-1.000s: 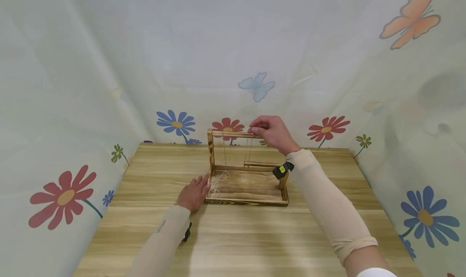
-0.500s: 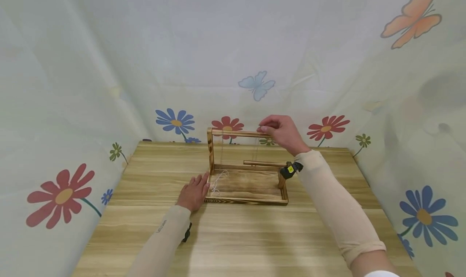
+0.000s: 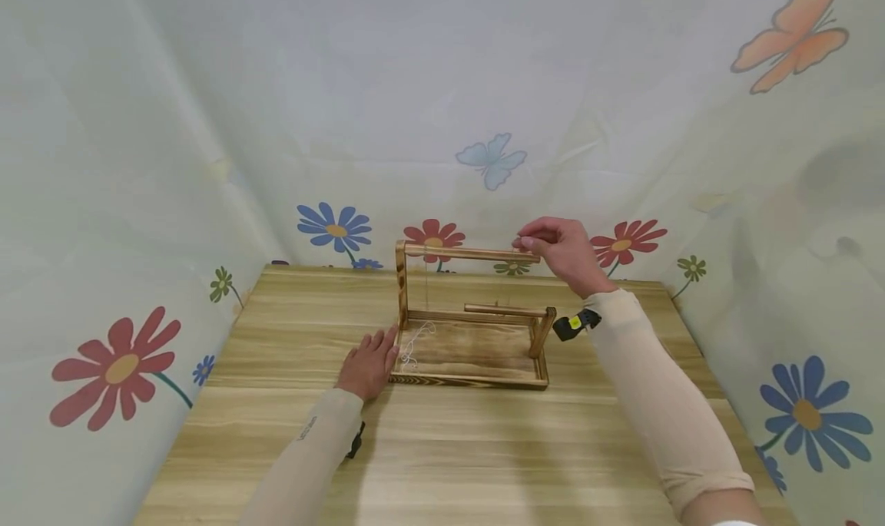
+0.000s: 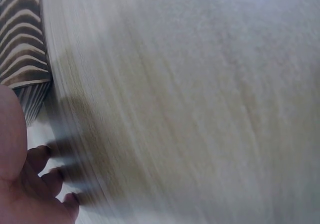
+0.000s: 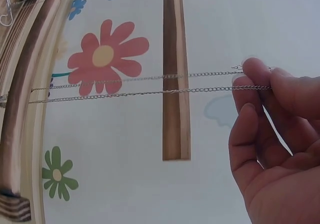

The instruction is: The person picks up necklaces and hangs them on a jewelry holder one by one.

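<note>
A wooden jewelry stand has an upper bar, a shorter lower bar and a shallow tray base. My right hand pinches a thin silver chain necklace between thumb and fingertips, near the free end of the upper bar. Two strands run down from the fingers, crossing the bar in the right wrist view, with a small pendant beyond the lower bar. My left hand rests at the tray's left side, fingers extended on the table. A second fine chain hangs from the upper bar's left part.
A thin white tangled strand lies in the tray's left end. The wood-grain table carries the stand, with a flower-and-butterfly printed sheet rising behind and at both sides.
My right hand has moved to the right along the upper bar with the necklace, reaching the bar's free end. The left hand stays in place at the tray.
</note>
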A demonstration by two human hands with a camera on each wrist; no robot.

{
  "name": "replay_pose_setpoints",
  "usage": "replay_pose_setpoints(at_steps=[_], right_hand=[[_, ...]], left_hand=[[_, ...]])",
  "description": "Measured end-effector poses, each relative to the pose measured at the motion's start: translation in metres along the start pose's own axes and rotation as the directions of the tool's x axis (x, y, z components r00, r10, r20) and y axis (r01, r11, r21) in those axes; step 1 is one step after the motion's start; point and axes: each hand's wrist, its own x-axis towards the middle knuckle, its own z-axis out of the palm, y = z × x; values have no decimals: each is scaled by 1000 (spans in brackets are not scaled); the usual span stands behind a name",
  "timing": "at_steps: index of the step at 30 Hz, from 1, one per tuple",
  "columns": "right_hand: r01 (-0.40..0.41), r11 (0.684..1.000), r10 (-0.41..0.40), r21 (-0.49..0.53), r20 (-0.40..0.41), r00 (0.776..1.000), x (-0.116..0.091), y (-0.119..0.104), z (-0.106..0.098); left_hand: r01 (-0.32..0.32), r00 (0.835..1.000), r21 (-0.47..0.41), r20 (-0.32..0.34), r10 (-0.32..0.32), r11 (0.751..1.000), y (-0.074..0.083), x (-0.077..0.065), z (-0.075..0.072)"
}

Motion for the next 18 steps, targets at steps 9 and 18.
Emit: replay_pose_setpoints(at_steps=[9,18], right_hand=[[3,1000,-4,-15,-43,999,-7,8,-19],[-7,1000,8,13,-80,997,-13,11,-33]], left_hand=[[-2,1000,15,-10,2,1000,-1,1,2],[-2,1000,-8,-15,2,1000,0,0,1]])
